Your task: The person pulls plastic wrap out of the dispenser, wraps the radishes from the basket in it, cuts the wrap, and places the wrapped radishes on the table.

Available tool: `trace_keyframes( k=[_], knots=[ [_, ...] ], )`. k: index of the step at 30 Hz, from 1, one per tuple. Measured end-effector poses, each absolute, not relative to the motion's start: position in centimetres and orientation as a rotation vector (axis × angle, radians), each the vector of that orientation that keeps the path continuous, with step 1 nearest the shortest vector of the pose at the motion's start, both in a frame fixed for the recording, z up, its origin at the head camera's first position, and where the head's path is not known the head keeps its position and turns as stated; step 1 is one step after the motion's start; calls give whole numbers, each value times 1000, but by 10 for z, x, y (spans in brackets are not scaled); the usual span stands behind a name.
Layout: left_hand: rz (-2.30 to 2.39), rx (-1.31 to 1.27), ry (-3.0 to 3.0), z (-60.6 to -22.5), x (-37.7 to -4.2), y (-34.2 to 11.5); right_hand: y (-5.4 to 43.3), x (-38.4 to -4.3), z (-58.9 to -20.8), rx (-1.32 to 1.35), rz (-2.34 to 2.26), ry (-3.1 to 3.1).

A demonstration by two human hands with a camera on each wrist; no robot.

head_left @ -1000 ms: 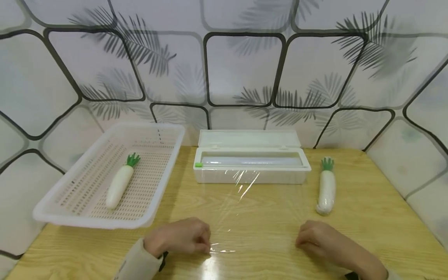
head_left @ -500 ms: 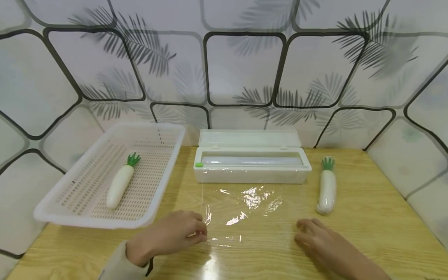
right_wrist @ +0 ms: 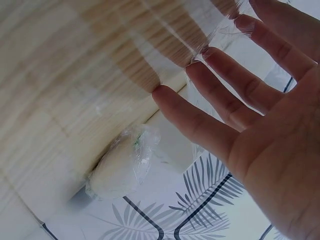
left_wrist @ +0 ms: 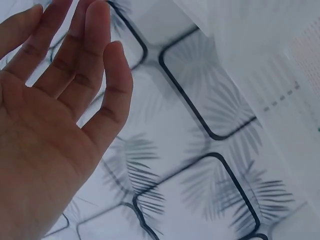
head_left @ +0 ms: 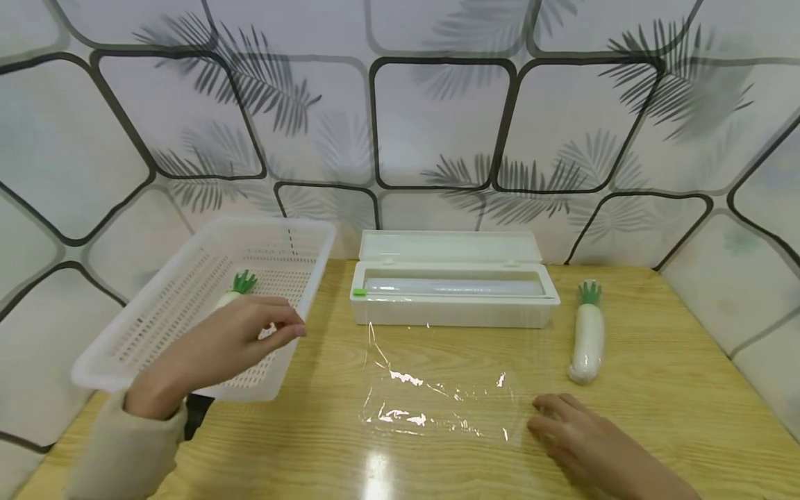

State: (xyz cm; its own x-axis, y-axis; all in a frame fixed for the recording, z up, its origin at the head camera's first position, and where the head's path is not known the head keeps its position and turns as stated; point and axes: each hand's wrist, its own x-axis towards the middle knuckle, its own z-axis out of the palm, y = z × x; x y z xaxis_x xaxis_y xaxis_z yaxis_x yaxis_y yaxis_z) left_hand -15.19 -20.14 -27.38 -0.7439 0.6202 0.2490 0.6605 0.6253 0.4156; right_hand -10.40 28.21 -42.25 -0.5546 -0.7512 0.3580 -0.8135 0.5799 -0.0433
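- The sheet of clear film (head_left: 406,378) lies wrinkled in front of the white box (head_left: 456,312), its far edge reaching up to the box's front.
- It should handle as nearly weightless, limp and clingy, quick to crease, fold onto itself or tear; the two near corners look the best places for a light pinch.
- The right hand (head_left: 581,434), forward and right of the box, has its fingers spread and nearly straight, tips at the film's right edge; no firm grip shows.
- The left hand (head_left: 231,340), forward and left of the box, is loosely bent with nothing in it, above the basket.
- Partly behind it, left of the box, is a white radish (head_left: 244,282) with a green top; it looks firm and smooth, best held round its middle.
- The radish lies in the perforated basket (head_left: 262,239), left of the box.
- A film-wrapped radish (head_left: 588,337) lies right of the box.
- Under the box is the wooden table (head_left: 325,444).
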Motion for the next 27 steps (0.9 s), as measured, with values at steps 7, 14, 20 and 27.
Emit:
trace_keyframes(
  k=[7, 14, 20, 27],
  knots=[
    [-741, -892, -2826, -264, -178, -235, 281, -105, -424, 1278, 340, -2483],
    [-675, -691, -2959, -266, -205, -262, 284, -106, -428, 1285, 336, -2465],
    [-733, -534, -3046, -270, -218, -276, 286, -104, -428, 1283, 330, -2507],
    [-785, -380, -3104, -279, -230, -288, 284, -104, -428, 1289, 337, -2509]
  ],
)
